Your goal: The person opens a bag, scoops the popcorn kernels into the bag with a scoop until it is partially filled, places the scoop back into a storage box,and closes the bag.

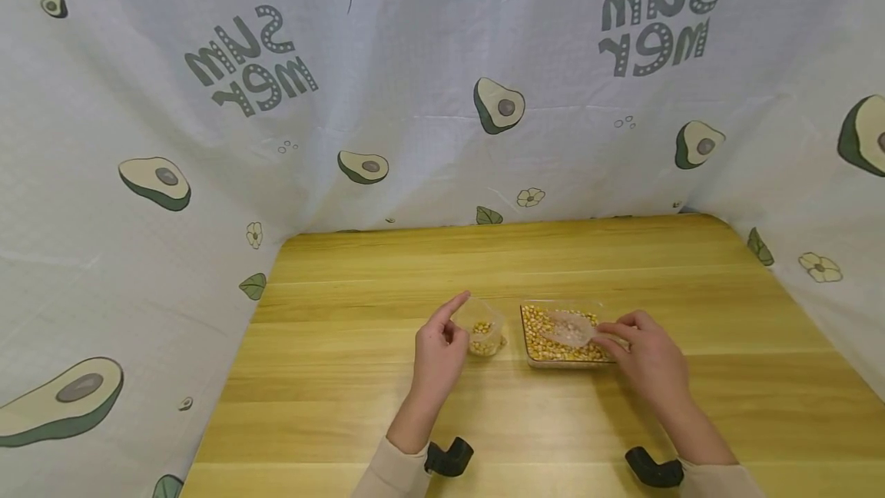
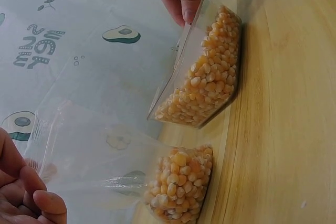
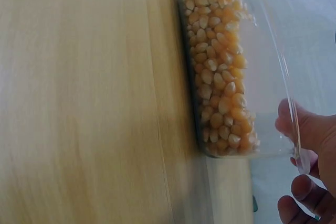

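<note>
The right hand [image 1: 646,356] pinched a clear scoop [image 1: 570,327] over the tray of corn kernels [image 1: 553,346] on the tabletop [image 1: 359,375]. The left hand [image 1: 439,348] steadied the small cup [image 1: 484,336], fingers on its rim. Advisable: lift level, tip slowly over the cup.

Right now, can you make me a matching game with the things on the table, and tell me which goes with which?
Things:
1. small clear cup
2. rectangular clear tray
3. clear scoop
4. wooden table

Descriptions:
A. held by the right hand over the kernels
B. filled with a wide layer of corn kernels
C. has some kernels at the bottom, beside the left hand
D. lies under everything

Pairs: 1-C, 2-B, 3-A, 4-D
</note>
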`<state>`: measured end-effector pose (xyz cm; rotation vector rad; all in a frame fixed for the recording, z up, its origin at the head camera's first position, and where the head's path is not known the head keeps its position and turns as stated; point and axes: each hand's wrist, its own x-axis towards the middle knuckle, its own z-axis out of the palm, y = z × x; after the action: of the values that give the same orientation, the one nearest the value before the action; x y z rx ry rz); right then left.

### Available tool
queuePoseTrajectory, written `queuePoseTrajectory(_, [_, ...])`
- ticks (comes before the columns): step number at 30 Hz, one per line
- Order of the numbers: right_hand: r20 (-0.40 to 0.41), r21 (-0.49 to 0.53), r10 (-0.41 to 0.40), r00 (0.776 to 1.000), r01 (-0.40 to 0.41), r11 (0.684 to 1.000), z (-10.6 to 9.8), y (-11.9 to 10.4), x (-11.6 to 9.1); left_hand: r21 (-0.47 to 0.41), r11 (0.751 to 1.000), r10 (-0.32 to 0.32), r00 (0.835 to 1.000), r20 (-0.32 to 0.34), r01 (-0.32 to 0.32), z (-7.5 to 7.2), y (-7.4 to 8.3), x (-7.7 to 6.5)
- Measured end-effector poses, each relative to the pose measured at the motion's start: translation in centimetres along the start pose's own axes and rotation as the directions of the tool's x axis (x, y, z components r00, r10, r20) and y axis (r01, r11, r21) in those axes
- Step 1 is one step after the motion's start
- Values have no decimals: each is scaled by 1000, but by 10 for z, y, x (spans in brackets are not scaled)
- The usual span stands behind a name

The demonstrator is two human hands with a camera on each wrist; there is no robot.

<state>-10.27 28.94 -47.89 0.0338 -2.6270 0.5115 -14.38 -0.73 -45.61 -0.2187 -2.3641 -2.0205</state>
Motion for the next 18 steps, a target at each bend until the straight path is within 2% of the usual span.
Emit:
queuePoseTrajectory(12, [-30,11,-23,999,23,1000,5,2,0,9,1000,-5,1000,-8,5,0,0,0])
queuePoseTrajectory(18, [-54,48,-28,998,30,998,9,6,-3,13,1000,-6,1000,-8,6,0,-1,0])
